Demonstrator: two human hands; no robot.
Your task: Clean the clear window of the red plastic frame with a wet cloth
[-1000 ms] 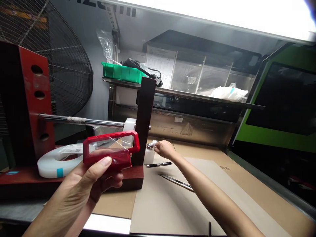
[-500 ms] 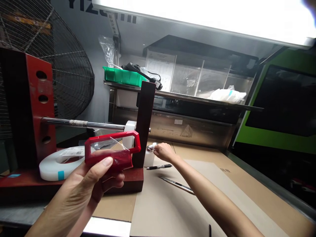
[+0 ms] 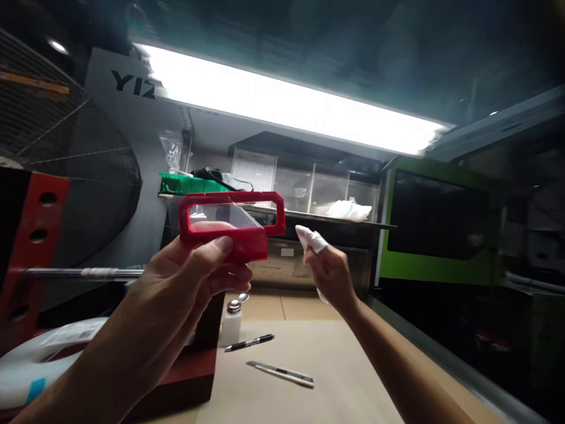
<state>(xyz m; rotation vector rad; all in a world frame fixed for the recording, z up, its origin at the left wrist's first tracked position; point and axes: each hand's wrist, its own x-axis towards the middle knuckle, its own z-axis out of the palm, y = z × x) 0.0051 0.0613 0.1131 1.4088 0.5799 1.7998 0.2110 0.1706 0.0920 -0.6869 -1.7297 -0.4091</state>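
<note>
My left hand (image 3: 189,282) is closed on a red plastic frame (image 3: 232,221) with a clear pane in its window, raised at chest height. My right hand (image 3: 331,271) is up beside it, just right of the frame, with a white cloth (image 3: 311,238) wrapped over the raised fingertip. Hand and frame are apart. On the cardboard-covered bench below stand a small white bottle with a metal pump top (image 3: 232,321), a black pen (image 3: 249,343) and a utility knife (image 3: 280,374).
A red stand with a steel rod (image 3: 79,272) and a white tape roll (image 3: 26,374) sit at the left. A wire fan guard (image 3: 79,159) is behind them. A shelf with a green bin (image 3: 185,184) runs at the back; a green machine (image 3: 436,224) stands right.
My right hand left the pump bottle and rose with the white cloth on its finger. My left hand lifted the red frame higher. The view tilted upward toward the lamp.
</note>
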